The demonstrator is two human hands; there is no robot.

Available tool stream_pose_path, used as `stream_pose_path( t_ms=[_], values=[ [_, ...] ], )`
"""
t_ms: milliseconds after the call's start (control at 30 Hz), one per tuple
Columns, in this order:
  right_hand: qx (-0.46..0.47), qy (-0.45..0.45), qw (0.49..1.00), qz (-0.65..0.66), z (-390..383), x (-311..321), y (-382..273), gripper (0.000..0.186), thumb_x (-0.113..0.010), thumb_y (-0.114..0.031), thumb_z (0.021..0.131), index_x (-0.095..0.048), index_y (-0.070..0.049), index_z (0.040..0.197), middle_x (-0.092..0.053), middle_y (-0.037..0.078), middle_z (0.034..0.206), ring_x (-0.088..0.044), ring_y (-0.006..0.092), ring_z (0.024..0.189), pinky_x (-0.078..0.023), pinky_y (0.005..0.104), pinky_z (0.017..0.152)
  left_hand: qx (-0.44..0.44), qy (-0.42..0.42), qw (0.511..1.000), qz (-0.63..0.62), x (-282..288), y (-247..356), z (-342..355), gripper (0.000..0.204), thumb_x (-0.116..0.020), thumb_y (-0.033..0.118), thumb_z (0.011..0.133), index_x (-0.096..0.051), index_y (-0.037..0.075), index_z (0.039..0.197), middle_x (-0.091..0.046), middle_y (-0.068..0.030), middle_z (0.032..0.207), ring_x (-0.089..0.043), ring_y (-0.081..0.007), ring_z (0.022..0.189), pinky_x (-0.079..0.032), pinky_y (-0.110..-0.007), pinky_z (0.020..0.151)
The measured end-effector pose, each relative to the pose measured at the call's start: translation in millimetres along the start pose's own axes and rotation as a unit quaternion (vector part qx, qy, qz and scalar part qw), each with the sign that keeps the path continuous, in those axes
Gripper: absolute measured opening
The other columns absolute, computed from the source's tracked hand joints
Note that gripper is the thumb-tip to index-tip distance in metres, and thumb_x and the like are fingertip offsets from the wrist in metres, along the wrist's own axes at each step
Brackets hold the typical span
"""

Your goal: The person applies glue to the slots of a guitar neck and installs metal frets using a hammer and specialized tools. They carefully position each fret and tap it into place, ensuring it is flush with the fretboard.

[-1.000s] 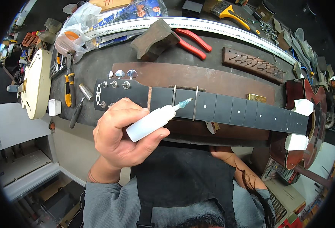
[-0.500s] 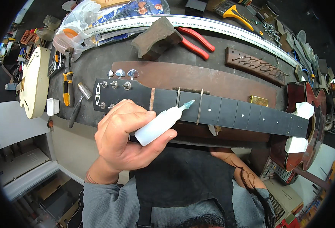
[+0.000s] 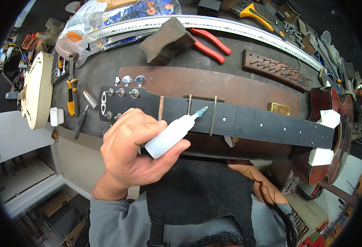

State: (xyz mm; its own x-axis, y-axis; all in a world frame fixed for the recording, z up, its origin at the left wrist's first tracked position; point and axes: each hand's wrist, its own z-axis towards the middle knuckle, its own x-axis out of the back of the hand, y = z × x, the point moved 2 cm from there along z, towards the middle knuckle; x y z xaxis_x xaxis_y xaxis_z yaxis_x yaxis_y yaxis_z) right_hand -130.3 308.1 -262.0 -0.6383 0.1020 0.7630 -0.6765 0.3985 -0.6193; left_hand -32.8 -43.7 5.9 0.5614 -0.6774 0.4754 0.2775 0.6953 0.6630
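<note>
My left hand (image 3: 131,148) is closed around a small white squeeze bottle (image 3: 168,138), which is tilted up and to the right. Its pale blue-green nozzle (image 3: 200,112) points at the dark fretboard (image 3: 240,121) of a guitar neck, between two upright fret wires. The nozzle tip is at or just over the board; I cannot tell if it touches. One fret wire (image 3: 213,116) stands right of the tip, another (image 3: 190,105) left of it. At the left end is the black headstock (image 3: 123,100) with metal tuners. My right forearm (image 3: 255,179) reaches under the neck, where the hand is hidden.
The dark red guitar body (image 3: 341,131) lies right, with white paper pads (image 3: 329,118) by the neck. Behind are a wooden block (image 3: 166,43), red-handled pliers (image 3: 209,45), a long ruler (image 3: 230,26) and a brown rack of thin wires (image 3: 275,71). A hammer (image 3: 72,92) lies left.
The bench scene and my left hand have shifted slightly left in the picture. The bottle stays in my grip, its nozzle still between the same two fret wires.
</note>
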Motion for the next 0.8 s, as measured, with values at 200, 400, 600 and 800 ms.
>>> stream_pose_path(
  t_ms=[200, 400, 600, 800],
  values=[
    [0.013, 0.001, 1.000, -0.006, -8, -19, 16, 0.029, -0.065, -0.019, 0.096, -0.071, -0.002, 0.119, -0.072, 0.020, 0.114, -0.068, 0.0387, 0.110, -0.054, 0.0488, 0.097, 0.002, -0.006, 1.000, 0.010, -2, 4, 2, 0.043, -0.093, 0.003, 0.081, -0.064, -0.003, 0.112, -0.069, -0.0106, 0.093, -0.060, -0.0165, 0.073, -0.043, -0.031, 0.063],
    [0.019, 0.008, 1.000, -0.018, -9, -18, 17, 0.029, -0.065, -0.019, 0.096, -0.071, -0.002, 0.119, -0.072, 0.020, 0.114, -0.068, 0.0389, 0.111, -0.054, 0.0489, 0.097, -0.003, -0.004, 1.000, 0.008, -3, 4, 2, 0.043, -0.094, 0.005, 0.082, -0.064, -0.003, 0.112, -0.069, -0.0103, 0.092, -0.059, -0.0167, 0.072, -0.043, -0.031, 0.063],
    [0.025, 0.048, 0.998, 0.021, -6, -11, 10, 0.030, -0.068, -0.017, 0.094, -0.072, -0.002, 0.120, -0.073, 0.019, 0.117, -0.069, 0.0396, 0.112, -0.055, 0.0490, 0.098, -0.005, -0.003, 1.000, 0.010, -4, 4, 1, 0.042, -0.093, 0.004, 0.082, -0.064, -0.003, 0.111, -0.069, -0.0104, 0.092, -0.058, -0.0168, 0.072, -0.043, -0.032, 0.063],
    [0.030, 0.046, 0.998, 0.008, -68, -36, 7, 0.031, -0.069, -0.016, 0.093, -0.072, -0.003, 0.121, -0.073, 0.020, 0.118, -0.069, 0.0380, 0.112, -0.055, 0.0488, 0.098, -0.003, -0.003, 1.000, 0.009, -3, 5, 1, 0.042, -0.093, 0.004, 0.082, -0.064, -0.003, 0.111, -0.068, -0.0109, 0.093, -0.058, -0.0172, 0.072, -0.043, -0.032, 0.063]
  ],
)
